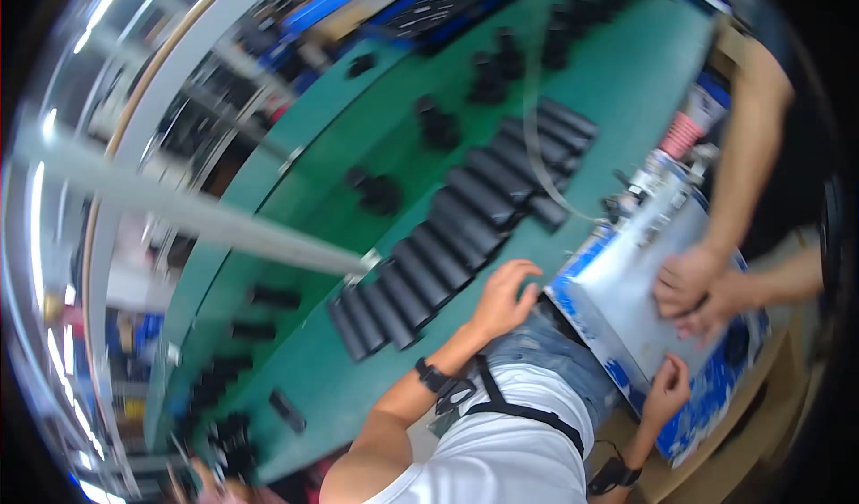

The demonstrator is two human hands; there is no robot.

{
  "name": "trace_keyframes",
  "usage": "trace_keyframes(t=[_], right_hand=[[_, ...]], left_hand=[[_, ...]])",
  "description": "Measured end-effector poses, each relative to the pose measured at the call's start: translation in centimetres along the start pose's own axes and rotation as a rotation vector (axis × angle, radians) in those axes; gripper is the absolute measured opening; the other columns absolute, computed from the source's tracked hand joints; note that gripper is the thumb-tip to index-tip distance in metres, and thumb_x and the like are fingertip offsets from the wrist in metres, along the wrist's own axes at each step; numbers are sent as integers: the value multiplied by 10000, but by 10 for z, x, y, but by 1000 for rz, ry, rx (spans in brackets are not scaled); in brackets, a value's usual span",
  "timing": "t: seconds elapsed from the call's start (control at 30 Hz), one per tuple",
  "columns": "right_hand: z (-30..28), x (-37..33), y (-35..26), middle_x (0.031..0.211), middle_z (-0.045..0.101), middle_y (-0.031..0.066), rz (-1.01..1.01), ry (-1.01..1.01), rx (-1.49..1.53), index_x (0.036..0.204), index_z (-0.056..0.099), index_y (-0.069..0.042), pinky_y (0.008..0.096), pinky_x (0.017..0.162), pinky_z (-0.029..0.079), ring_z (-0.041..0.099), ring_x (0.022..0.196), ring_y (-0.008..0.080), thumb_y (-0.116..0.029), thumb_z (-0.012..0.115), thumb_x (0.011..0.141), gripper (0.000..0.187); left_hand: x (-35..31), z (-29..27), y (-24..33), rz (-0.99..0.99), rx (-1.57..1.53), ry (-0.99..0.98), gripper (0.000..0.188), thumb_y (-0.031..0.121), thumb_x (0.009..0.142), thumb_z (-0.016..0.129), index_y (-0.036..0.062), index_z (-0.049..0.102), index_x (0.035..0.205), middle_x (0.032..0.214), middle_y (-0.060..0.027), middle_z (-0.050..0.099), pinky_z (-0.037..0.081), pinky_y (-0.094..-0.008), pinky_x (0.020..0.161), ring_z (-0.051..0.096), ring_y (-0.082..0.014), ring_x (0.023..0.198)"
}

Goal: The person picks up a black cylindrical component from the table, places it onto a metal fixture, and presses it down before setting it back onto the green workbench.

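My left hand [506,296] is held near the bench edge beside the row of black cylinders [438,245], its fingers apart and nothing in it. My right hand [667,389] is low at the near edge of a metal-topped work plate [617,298] with worn blue sides. Its fingers are loosely bent and apart, and no object shows in them. Across the plate, another person's two hands [698,294] come together over a small thing that blur and fingers hide. The cylinders lie side by side on the green surface, with one short black cylinder [548,211] apart from them.
Black fittings [436,121] stand spaced along the green conveyor [322,182], with more black tubes [273,297] at left. A pale post [242,227] crosses it. A thin hose [531,137] hangs near the plate. Cardboard [725,441] sits below right; a blue tray [438,8] is at the back.
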State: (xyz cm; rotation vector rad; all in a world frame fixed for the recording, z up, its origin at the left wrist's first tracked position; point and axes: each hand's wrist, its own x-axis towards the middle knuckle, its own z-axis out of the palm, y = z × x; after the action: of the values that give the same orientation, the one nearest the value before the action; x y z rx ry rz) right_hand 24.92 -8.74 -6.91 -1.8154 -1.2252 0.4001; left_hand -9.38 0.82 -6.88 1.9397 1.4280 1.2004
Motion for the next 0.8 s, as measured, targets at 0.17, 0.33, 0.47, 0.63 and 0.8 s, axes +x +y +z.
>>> trace_keyframes(t=[0.17,0.33,0.47,0.63,0.8], right_hand=[[3,4,8,634,463,-30,-4,-131,54,1031,647,-20,222,494,318,396,569,58,-63,553,924,149],[8,10,-2,688,510,-8,-3,-189,92,1060,627,1,205,540,360,447,621,62,-100,548,943,174],[19,17,-2,717,518,3,-61,-241,81,1058,620,5,209,558,369,461,654,66,-106,548,945,174],[35,14,-25,713,521,1,-55,-302,136,1052,616,4,219,572,376,458,652,71,-100,548,944,165],[36,13,-30,699,520,-9,-92,-306,102,1043,615,7,216,564,373,451,636,65,-99,546,946,159]], left_hand=[[-16,-4,0,-79,-28,65,202,63,819,576,18,577,1016,1014,-156,594,464,-390,859,579,-335,985],[-18,-43,-4,-12,152,125,185,48,793,576,32,579,977,993,-137,597,466,-412,830,580,-327,955],[-21,-118,-28,-185,226,539,100,41,777,568,39,638,848,746,-134,626,493,-341,584,623,-245,646],[-101,-232,-95,-381,641,945,88,65,773,590,55,640,845,602,-77,590,468,-316,512,559,-176,500],[-171,-346,-144,-669,1167,1004,318,151,751,639,60,544,1040,993,-151,538,445,-457,804,533,-353,936]])
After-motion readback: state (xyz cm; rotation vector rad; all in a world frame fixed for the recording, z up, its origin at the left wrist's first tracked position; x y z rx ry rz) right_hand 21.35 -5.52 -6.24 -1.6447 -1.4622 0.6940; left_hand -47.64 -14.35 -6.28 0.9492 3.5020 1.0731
